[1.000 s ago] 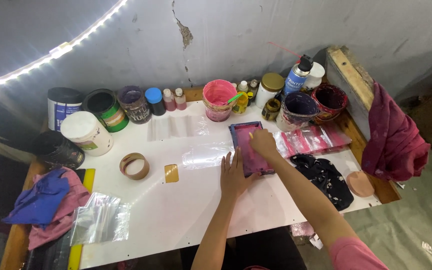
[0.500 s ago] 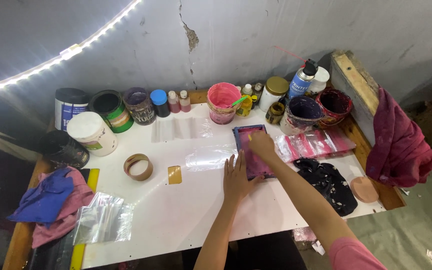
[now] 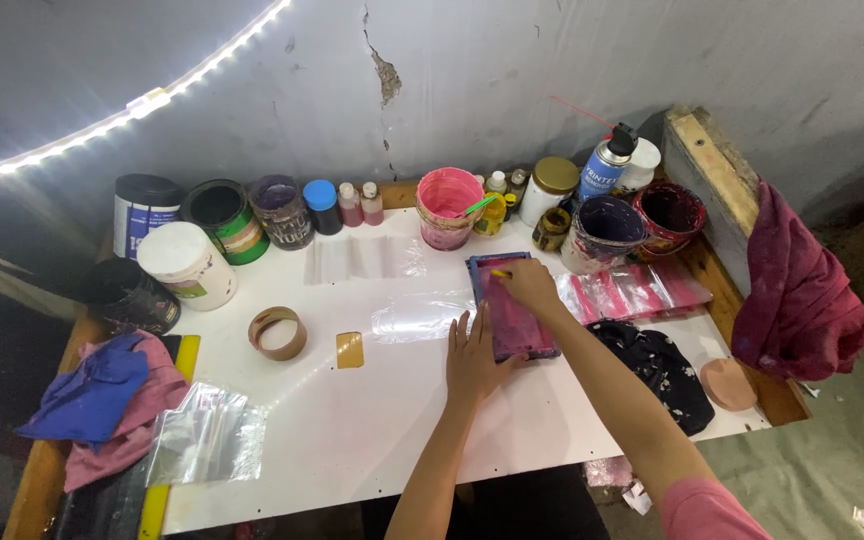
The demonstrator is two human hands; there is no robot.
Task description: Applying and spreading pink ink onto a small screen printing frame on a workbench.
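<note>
Far left, at the table's edge: blue and pink rags [image 3: 102, 400], then clear plastic bags [image 3: 207, 435] and a tape ring [image 3: 278, 333] on the white board [image 3: 352, 440], all well clear of the work.

Centre: left hand [image 3: 475, 355] flat, fingers spread wide, palm pressing the near left edge of the small pink-stained screen frame [image 3: 512, 308]. Worth keeping that weight even, so the frame cannot creep on the slick clear film [image 3: 417, 315] beneath it.

Just right: right hand [image 3: 530, 283] curled over the frame's far end, closed on something yellow-tipped (probably a small squeegee, too hidden to tell). Best drawn toward the body in one steady pull, wrist low.

Further right: pink-printed bags [image 3: 632, 292], then a black stained cloth [image 3: 657, 370] near the forearm; sleeve to be kept off both.
</note>
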